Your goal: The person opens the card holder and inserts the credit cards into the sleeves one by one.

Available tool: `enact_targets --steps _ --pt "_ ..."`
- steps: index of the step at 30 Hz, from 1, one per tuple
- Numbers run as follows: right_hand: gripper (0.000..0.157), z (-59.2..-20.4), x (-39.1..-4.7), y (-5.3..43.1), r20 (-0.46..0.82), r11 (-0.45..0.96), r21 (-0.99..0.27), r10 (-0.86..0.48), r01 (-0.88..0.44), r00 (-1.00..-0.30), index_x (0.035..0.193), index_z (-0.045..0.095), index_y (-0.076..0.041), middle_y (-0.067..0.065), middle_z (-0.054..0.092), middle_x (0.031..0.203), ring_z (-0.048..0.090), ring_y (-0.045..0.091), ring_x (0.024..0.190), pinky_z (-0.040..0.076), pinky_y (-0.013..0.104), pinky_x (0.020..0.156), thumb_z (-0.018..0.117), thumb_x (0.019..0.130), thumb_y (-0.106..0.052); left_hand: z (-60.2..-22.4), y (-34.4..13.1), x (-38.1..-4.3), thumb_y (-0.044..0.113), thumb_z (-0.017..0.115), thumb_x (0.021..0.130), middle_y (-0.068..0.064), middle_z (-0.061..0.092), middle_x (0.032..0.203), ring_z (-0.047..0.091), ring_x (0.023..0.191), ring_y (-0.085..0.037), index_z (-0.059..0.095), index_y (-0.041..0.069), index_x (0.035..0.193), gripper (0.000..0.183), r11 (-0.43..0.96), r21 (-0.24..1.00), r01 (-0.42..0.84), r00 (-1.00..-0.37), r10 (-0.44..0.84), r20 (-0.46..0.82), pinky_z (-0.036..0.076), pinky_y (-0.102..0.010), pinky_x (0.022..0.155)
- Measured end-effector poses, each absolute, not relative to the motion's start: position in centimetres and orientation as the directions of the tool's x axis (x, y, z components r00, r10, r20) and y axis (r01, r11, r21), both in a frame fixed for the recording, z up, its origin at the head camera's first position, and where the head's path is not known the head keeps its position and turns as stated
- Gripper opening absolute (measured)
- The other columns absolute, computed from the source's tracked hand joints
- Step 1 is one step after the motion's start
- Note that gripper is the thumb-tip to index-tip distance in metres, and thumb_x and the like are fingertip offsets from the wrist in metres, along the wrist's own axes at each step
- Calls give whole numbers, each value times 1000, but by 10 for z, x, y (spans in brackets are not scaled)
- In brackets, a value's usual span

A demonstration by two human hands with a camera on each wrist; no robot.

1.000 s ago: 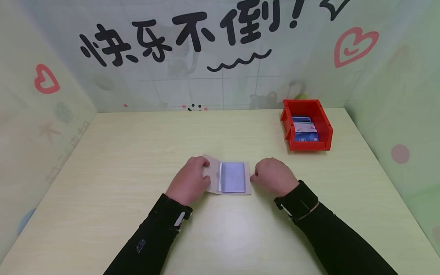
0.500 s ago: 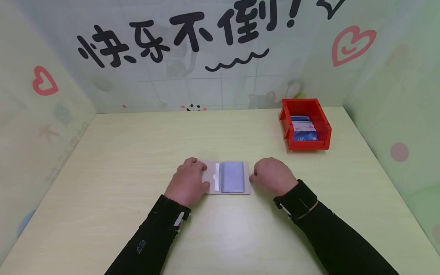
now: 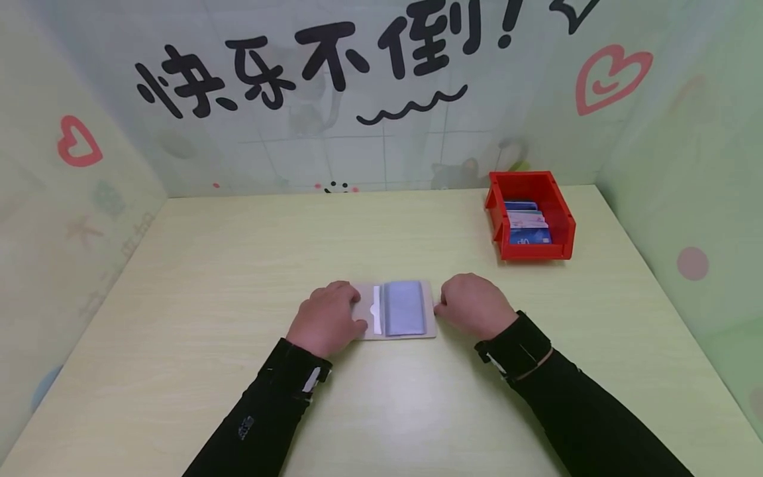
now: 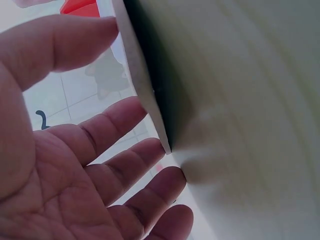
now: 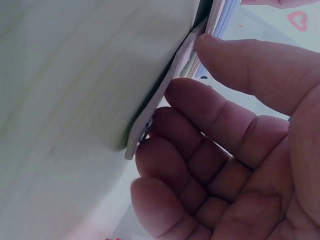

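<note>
A small beige card holder [image 3: 365, 310] lies open on the table, its clear plastic sleeves [image 3: 405, 308] stacked on the right half. A white card edge or slot strip shows beside the fold. My left hand [image 3: 328, 319] rests on the left cover, thumb and fingertips spread along it; in the left wrist view those tips touch the cover's edge [image 4: 145, 85]. My right hand [image 3: 475, 305] is at the holder's right edge, fingers bent. In the right wrist view its thumb and fingertips press against a narrow tab [image 5: 134, 140] with a metal snap.
A red bin [image 3: 563, 252] with several cards [image 3: 528, 224] stands at the back right of the pale wooden table [image 3: 238, 252]. Printed panels with dark lettering and hearts enclose the table's back and sides.
The left cover, tilted up one second ago, has come down flat. My left hand shifted slightly left and lowered with it, while the right hand stayed at the right edge.
</note>
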State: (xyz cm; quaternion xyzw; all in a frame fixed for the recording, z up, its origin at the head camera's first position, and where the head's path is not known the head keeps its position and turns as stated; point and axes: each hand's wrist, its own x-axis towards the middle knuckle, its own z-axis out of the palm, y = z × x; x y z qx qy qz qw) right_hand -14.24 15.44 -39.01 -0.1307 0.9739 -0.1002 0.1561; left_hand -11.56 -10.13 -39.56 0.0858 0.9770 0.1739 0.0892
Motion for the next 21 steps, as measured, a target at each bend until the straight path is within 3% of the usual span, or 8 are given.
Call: enact_targets --steps 7,15,21 --pt "23 -386 -143 154 -288 944 -245 -290 -222 -913 87 78 -9 4 61 67 56 20 67 48 30 65 72 98 -28 -395 -102 -116 26 80 90 -9 68 132 63 103 -33 70 5 123 40 925 353 137 -969 200 -147 56 -50 92" --pt "20 -383 -144 155 -238 932 -277 -301 -232 -923 103 82 -8 5 72 85 62 20 76 60 35 80 77 96 -27 -395 -102 -116 27 79 91 -10 66 137 63 109 -35 70 6 124 40 925 359 128 -972 189 -141 54 -51 97" --pt "22 -381 -144 157 -177 917 -322 -304 -237 -936 107 81 -9 7 75 97 65 21 84 62 40 87 78 96 -27 -394 -100 -115 26 78 92 -13 63 142 62 114 -36 70 6 124 39 917 378 127 -977 182 -113 54 -52 102"
